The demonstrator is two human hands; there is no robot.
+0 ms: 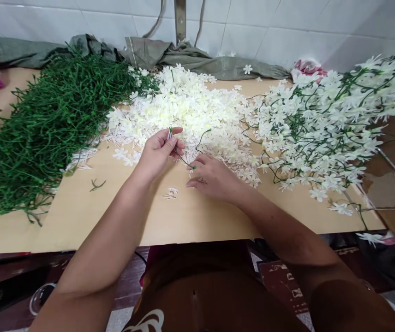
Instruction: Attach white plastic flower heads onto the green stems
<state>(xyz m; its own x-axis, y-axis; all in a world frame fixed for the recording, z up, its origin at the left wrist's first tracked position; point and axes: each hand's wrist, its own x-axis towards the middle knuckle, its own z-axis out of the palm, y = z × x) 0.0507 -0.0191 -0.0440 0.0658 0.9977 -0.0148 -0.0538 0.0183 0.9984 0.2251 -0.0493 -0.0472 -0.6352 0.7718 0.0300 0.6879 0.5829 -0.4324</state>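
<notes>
My left hand [161, 146] is closed, pinching a green artificial flower stem [184, 161] whose upper tip, with a bit of white on it, shows above the thumb. The stem slants down to my right hand [213, 177], which is closed with its fingertips about the stem's lower branches. Another green branch [202, 137] curves up behind the right fingers. Just beyond both hands spreads a pile of white artificial flowers [197, 103]. On the table below the hands lie a few small white pieces [170, 193].
A big heap of green stems [55, 110] covers the left of the table [97, 221]. Assembled white flowers on green stems [322, 124] are piled at the right, some past the edge. A grey-green cloth [218, 67] lies along the tiled wall. A loose green piece [97, 185] is left of my arm.
</notes>
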